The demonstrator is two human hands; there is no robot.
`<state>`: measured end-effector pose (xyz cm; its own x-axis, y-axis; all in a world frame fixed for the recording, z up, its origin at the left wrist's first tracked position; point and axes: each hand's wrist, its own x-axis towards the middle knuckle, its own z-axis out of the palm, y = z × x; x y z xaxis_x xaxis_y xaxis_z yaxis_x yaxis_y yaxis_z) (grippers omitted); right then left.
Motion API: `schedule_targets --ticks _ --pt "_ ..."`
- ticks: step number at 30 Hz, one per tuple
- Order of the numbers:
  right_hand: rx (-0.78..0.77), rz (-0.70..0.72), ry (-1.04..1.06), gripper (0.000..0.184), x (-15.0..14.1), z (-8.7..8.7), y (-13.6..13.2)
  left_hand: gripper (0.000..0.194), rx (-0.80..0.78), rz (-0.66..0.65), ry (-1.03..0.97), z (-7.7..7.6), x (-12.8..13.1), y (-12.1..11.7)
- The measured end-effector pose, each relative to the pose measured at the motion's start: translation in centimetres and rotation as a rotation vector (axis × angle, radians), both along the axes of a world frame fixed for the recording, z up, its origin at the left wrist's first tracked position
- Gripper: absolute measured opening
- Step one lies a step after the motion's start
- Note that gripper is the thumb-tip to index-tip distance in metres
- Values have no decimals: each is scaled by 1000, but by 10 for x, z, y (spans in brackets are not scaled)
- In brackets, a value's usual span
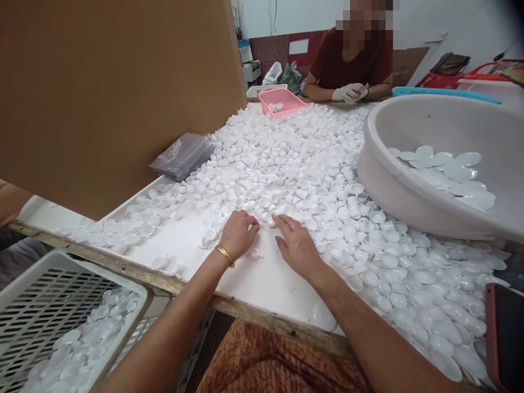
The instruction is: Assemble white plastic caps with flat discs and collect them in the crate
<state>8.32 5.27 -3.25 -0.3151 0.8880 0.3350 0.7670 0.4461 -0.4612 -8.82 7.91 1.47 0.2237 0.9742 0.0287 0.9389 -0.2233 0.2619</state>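
Small glossy white plastic pieces (286, 158), shaped like shallow caps or cups, cover most of the white tabletop (262, 295). My left hand (238, 234), with a gold bangle at the wrist, is closed at the near edge of the pile. Its fingers curl downward, and whatever they hold is hidden. One small white cup (255, 254) lies on the bare surface just below those fingers. To the right, my right hand (297, 243) has its fingers stretched out and its thumb apart. Its fingertips touch a white piece (271, 220) at the pile's edge.
A big pale basin (370, 158) with flat white discs stands at right, near a phone (503, 333). A cardboard sheet (118, 98) rises at left beside plastic bags (184, 155). A crate (141, 286) sits below. Across the table are a pink scoop (292, 103) and a gloved person (347, 65).
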Motion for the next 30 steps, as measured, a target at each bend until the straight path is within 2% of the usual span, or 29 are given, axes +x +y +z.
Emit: schedule_targets --ticks 4,9,12,15,18,21,23,26,28,30 --pt "-1 -18 33 38 1 5 1 30 -155 -64 49 7 6 3" --pt "-1 2 108 18 1 8 2 29 -171 -28 127 5 19 13" --pt "-8 19 100 7 -1 7 2 26 -152 18 144 3 19 14" --pt "-14 22 89 10 -1 8 1 26 -99 46 139 4 15 11" --pt "-37 -33 143 11 2 12 1 23 24 39 53 3 10 10" --pt "-189 -127 319 8 8 18 3 24 108 -15 14 -2 10 14" --pt "-404 -159 439 8 13 21 4 29 132 -59 50 -8 12 17" --pt "-715 -121 513 11 18 23 5 28 173 -80 83 -15 16 18" --pt "-773 -82 472 11 19 23 4 25 186 -94 70 -18 16 17" --pt "-722 -66 387 12 18 22 3 24 192 -106 55 -20 15 15"
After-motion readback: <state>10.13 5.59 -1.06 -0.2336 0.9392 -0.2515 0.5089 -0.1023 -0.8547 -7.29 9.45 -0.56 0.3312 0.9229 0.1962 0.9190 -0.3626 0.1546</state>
